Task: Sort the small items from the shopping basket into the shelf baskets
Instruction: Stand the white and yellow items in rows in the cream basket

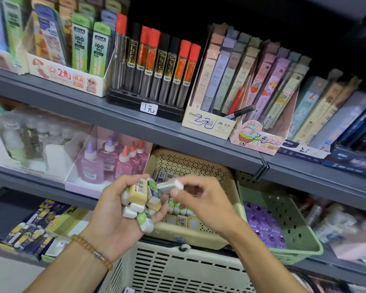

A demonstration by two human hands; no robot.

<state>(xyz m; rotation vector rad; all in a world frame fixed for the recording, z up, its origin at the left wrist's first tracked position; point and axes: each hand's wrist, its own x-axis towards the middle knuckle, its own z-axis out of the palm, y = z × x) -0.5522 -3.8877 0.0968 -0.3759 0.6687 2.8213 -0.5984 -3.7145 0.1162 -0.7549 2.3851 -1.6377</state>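
Observation:
My left hand (114, 210) grips a bunch of small wrapped erasers (138, 199), yellow, green and white. My right hand (201, 199) pinches one white eraser (170, 185) at the top of that bunch. Both hands hover in front of the beige perforated shelf basket (190, 163), which holds rows of similar erasers (178, 216). The cream slotted shopping basket (178, 269) stands directly below my hands; its contents are mostly out of view.
A green shelf basket (292, 235) with purple items sits right of the beige one. Glue bottles (112, 161) stand in a white tray to the left. Boxed blue-and-yellow packs (36, 229) lie at lower left. Pencil-lead tubes (156, 64) fill the shelf above.

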